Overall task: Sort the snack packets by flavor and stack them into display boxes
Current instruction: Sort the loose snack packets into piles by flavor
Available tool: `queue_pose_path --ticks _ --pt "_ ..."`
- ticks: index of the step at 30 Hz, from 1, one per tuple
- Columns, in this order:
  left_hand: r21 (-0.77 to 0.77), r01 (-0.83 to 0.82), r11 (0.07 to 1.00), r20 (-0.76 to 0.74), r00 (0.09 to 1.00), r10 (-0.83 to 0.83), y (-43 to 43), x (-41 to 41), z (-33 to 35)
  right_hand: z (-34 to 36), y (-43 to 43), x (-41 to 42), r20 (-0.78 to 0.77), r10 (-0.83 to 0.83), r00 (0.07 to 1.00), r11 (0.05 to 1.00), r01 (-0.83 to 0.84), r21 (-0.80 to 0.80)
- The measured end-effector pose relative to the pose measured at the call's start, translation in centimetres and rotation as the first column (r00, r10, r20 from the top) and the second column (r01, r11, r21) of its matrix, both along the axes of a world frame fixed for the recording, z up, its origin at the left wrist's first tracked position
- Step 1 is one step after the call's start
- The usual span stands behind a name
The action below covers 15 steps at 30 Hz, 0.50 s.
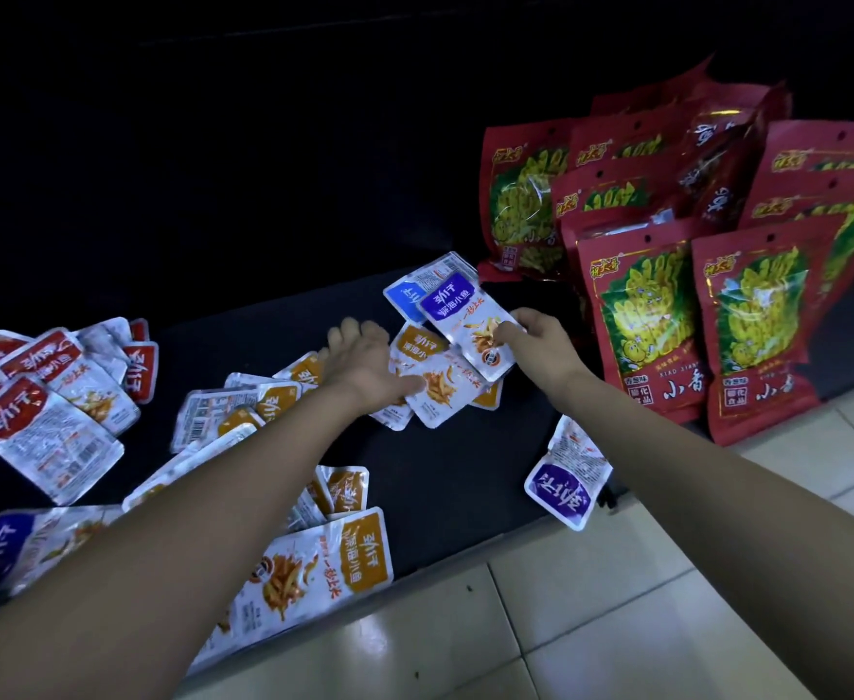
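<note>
Purple-label snack packet [458, 315] is pinched by its edge in the right hand [541, 341] out over the black mat [465, 472], while the left hand [364, 361] is spread open over the orange packets [435, 391] just beside it, gripping nothing.

Silver foil packets [207, 411] differ by band (lettering white): a red-banded packet [26, 411], an orange-banded packet [364, 553], a purple-banded packet [465, 320], a blue-banded packet [405, 298]. Large glossy red bags [753, 315] show yellow-green pictures.
</note>
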<state>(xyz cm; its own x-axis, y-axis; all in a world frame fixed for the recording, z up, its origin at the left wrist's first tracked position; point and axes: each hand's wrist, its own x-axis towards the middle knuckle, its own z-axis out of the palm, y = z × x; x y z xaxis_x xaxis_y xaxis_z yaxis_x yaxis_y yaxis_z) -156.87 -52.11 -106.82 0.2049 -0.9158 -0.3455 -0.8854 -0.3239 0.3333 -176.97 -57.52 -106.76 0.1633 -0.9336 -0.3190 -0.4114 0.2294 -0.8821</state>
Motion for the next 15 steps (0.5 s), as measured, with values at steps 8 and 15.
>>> queue_pose_path --ticks 8,15 --pt "-0.329 -0.016 0.944 -0.413 0.902 -0.128 1.9 0.5 2.5 2.4 2.1 0.7 0.076 0.357 0.931 0.918 -0.365 0.155" --pt "-0.038 -0.078 0.996 -0.587 0.809 0.040 4.3 -0.2 2.3 2.2 3.2 -1.8 -0.419 0.394 0.818 0.880 -0.467 -0.085"
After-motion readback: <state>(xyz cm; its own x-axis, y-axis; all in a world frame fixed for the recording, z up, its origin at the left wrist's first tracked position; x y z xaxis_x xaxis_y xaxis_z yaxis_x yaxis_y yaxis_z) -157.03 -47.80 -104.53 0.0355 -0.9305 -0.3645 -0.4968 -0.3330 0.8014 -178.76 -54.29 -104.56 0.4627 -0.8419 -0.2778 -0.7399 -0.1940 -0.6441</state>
